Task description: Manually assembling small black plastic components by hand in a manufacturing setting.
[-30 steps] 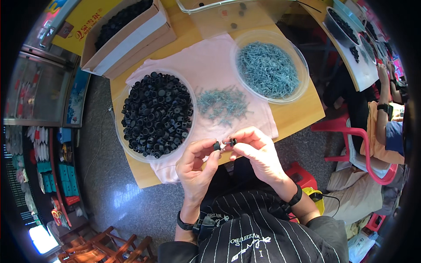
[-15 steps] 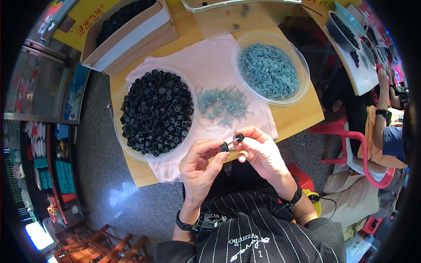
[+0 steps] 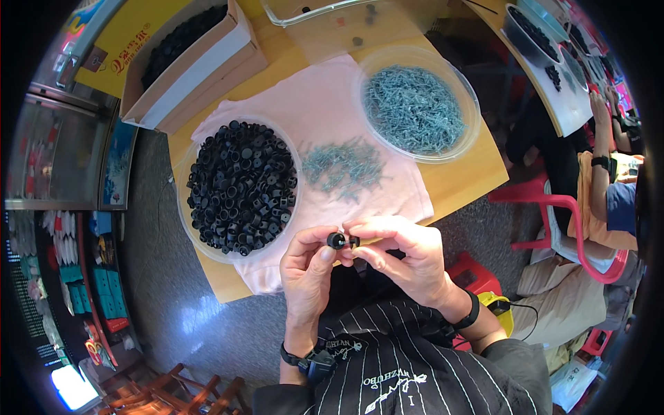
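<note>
In front of my body, just past the table's near edge, both hands meet fingertip to fingertip. A small round black plastic cap [image 3: 336, 240] is pinched in my left hand [image 3: 304, 273]. My right hand [image 3: 409, 261] grips a second black cap [image 3: 355, 242] close beside it, with a bit of shiny metal between the two; whether they touch I cannot tell. Beyond my left hand, a clear round tub [image 3: 185, 225] is heaped with black caps [image 3: 242, 183]. A loose pile of silvery screws [image 3: 342, 166] lies on the pink cloth [image 3: 318, 86].
At the far right of the table, another clear tub [image 3: 476, 117] holds many screws [image 3: 415, 111]. A cardboard box [image 3: 200, 79] of black parts stands at the far left. On the right are a red plastic chair [image 3: 574, 207], a seated person [image 3: 603, 187] and another table [image 3: 570, 114].
My hands have come together, bringing the cap in the left up to the cap with a metal shank in the right. The right hand moved left and slightly nearer my body.
</note>
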`<state>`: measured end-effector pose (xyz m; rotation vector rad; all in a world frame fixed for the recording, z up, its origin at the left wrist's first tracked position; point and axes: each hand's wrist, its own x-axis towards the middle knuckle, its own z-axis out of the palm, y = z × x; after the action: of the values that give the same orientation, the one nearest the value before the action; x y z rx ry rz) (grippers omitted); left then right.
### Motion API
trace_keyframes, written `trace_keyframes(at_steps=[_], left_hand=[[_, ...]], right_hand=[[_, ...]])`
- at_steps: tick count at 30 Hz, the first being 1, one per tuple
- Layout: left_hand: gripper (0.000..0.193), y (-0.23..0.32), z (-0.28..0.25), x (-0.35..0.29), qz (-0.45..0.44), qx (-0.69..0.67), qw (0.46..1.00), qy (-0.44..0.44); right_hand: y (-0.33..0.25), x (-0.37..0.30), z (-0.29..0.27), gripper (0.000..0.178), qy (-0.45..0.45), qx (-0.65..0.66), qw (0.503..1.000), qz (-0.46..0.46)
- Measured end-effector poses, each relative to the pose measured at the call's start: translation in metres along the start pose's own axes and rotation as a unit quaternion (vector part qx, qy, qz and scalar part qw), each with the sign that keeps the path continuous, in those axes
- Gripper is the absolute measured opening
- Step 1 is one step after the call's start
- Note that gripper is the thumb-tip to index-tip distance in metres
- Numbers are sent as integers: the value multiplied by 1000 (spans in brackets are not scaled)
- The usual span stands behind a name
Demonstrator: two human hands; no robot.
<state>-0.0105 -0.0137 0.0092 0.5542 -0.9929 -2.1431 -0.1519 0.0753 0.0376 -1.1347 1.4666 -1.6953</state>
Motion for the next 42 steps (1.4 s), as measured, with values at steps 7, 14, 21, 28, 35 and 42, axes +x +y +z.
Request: trace_keyframes(at_steps=[7,14,21,28,35,42], left_hand=[[24,4,0,-2,2,13,1000,12],[22,4,-2,-3,-2,21,1000,12],[23,4,-1,-3,-3,36,999,23],[24,3,2,-2,8,67,997,29],[23,3,6,0,6,87,996,30],[24,2,5,-1,16,91,995,24]], right_hand=[[-9,2,3,24,-7,-39,999,17],[-2,0,5,26,-4,-68,998,9],[-3,1,5,25,2,-89,996,-11],[-1,0,4,28,7,-116,993,-35],[2,0,1,29,15,-154,985,-82],[6,-1,3,28,22,-169,980,-102]])
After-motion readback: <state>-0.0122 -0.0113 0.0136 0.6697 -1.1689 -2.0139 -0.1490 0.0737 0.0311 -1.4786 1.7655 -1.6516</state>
